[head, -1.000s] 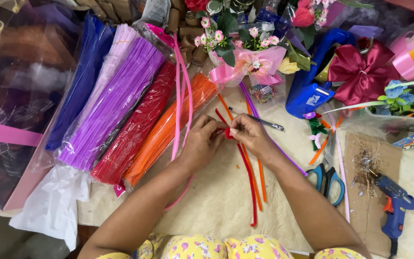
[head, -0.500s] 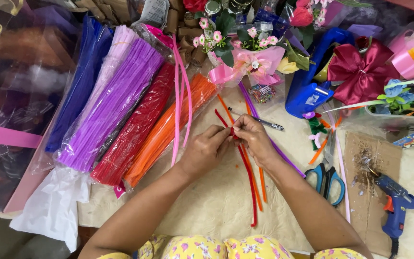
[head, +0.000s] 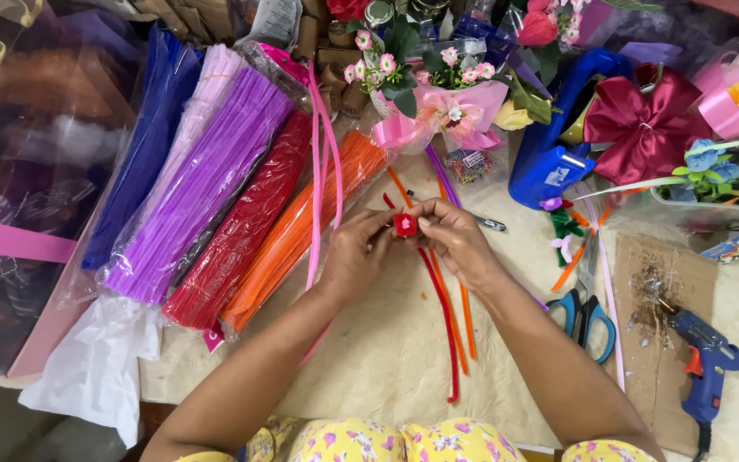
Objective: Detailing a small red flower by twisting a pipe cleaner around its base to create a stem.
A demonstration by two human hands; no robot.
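Left hand and right hand meet at bench centre, fingertips of both pinched together on a small red coil of pipe cleaner. The coil sits directly between the two hands, touching both; neither hand is nearer than the other. From the coil a red pipe cleaner stem trails down toward the person, its long axis running away from the fingers and slightly rightward, free end lying on the bench. Two orange pipe cleaners lie just beside it, roughly parallel.

The bench carries a cream textured covering. Left of the hands, bagged bundles lie side by side on a slant: orange bundle nearest, then red bundle, purple bundle, blue bundle. Loose pink strips cross the orange bundle. Right of the right forearm: blue-handled scissors, then a blue glue gun on cardboard. Beyond the hands stand a pink-ribboned flower arrangement and a maroon bow.
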